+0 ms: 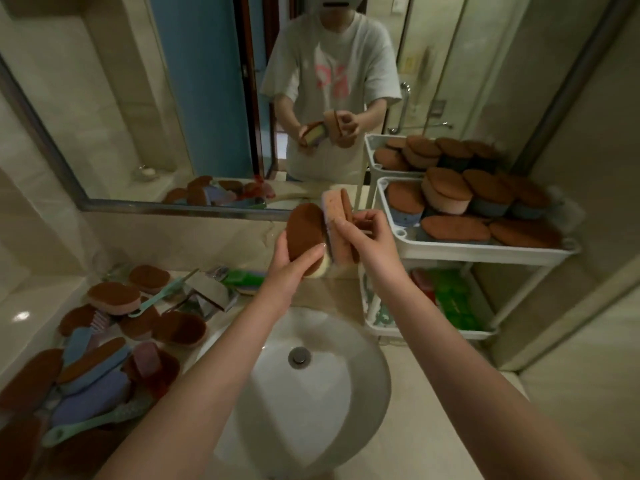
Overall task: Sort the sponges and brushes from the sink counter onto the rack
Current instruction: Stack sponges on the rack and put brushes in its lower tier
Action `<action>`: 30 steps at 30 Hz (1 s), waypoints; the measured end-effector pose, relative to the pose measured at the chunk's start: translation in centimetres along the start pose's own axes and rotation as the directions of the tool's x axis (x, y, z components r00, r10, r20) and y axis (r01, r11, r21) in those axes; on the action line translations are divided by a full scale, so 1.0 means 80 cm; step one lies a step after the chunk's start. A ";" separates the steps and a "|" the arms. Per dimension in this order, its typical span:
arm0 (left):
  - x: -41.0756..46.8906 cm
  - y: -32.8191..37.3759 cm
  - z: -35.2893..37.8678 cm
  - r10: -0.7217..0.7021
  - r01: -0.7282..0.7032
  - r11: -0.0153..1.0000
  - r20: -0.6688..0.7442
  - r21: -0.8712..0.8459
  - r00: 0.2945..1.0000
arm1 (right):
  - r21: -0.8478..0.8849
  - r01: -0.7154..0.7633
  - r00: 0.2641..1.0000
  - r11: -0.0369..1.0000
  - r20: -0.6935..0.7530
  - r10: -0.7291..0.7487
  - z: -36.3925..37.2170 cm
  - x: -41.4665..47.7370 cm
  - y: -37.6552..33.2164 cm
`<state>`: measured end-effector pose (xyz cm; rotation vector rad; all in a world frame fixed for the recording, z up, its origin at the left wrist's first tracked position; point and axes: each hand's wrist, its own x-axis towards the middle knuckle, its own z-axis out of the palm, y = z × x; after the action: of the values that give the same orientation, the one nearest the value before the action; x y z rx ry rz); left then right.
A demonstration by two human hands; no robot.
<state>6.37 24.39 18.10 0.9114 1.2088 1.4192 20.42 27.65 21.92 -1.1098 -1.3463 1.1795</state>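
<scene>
You are holding both hands up over the sink, in the middle of the frame, with a sponge in each. Your left hand is gripping a brown-topped oval sponge from below, fingers curling round its pale yellow body, with the brown face turned toward you. Your right hand is pinching a pink sponge that is standing on edge, fingers wrapping across its pink side; a brown layer is showing along its right edge. The two sponges are touching side against side, just in front of the lower frame of the mirror.

The white rack is standing at the right of the frame, just beside your right hand. Its upper tray is carrying many brown-topped sponges, some lying flat and some stacked with pink or blue bodies showing. The tray below is holding green and red things, too dim to tell apart.

On the bench, at the lower left of the frame, a heap of sponges is lying jumbled together with a teal-handled brush and other brushes, well apart from your hands
</scene>
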 end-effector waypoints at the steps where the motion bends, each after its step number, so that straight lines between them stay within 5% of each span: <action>1: 0.002 0.008 0.009 0.021 -0.021 1.000 0.010 -0.004 1.000 | -0.001 0.015 1.000 1.000 -0.016 -0.015 -0.006 0.001 -0.009; 11: 0.035 0.067 0.111 -0.003 0.005 1.000 0.074 -0.020 0.997 | -0.060 0.091 0.969 0.994 -0.223 -0.103 -0.088 0.012 -0.058; 21: 0.112 0.099 0.198 -0.011 0.020 0.954 -0.033 0.300 0.999 | -0.079 0.089 0.917 0.993 -0.383 -0.112 -0.176 0.029 -0.052; 30: 0.147 0.077 0.233 -0.003 0.057 0.860 -0.106 0.507 0.994 | -0.036 0.099 0.935 0.994 -0.340 -0.105 -0.204 0.048 -0.045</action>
<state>20.52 39.91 27.30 1.1795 1.7172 1.1428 36.24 32.47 26.46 -1.1815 -1.1314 0.8527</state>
